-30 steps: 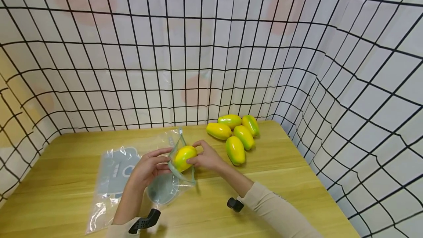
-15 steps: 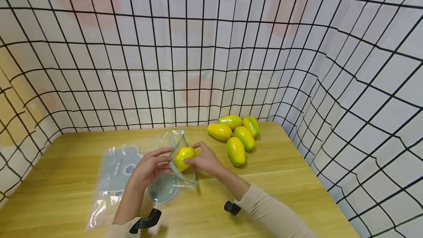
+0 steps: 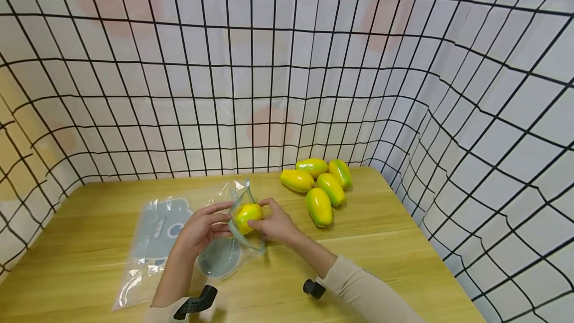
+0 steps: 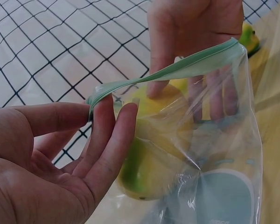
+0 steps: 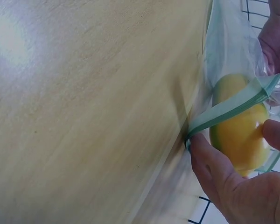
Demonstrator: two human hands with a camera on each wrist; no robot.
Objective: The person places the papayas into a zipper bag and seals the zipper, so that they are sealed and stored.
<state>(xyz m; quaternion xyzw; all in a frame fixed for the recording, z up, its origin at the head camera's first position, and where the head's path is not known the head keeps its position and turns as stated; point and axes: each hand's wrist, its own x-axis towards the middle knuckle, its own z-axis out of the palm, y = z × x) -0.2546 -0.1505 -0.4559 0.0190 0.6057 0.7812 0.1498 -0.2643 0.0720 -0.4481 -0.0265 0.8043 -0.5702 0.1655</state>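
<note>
A clear zip bag [image 3: 220,257] with a green rim [image 4: 186,69] lies with its mouth open toward the right. My left hand [image 3: 201,229] pinches the rim between thumb and fingers, with some fingers curled inside the opening. A glossy yellow-green, mango-shaped fruit [image 3: 247,218] sits largely inside the mouth. My right hand [image 3: 277,224] holds the fruit's near end, thumb on one side and fingers on the other. In the right wrist view the green band crosses over the fruit [image 5: 240,135]. Through the clear plastic, the left wrist view shows its lower end [image 4: 147,172].
Several matching fruits [image 3: 320,207] lie grouped at the back right of the wooden table [image 3: 381,263]. Another flat clear bag with a grey-blue print [image 3: 154,243] lies to the left. A black wire grid [image 3: 251,96] stands along the back and sides.
My right hand has pushed the fruit slightly left and deeper into the bag's mouth. The left hand keeps its hold on the rim almost unmoved.
</note>
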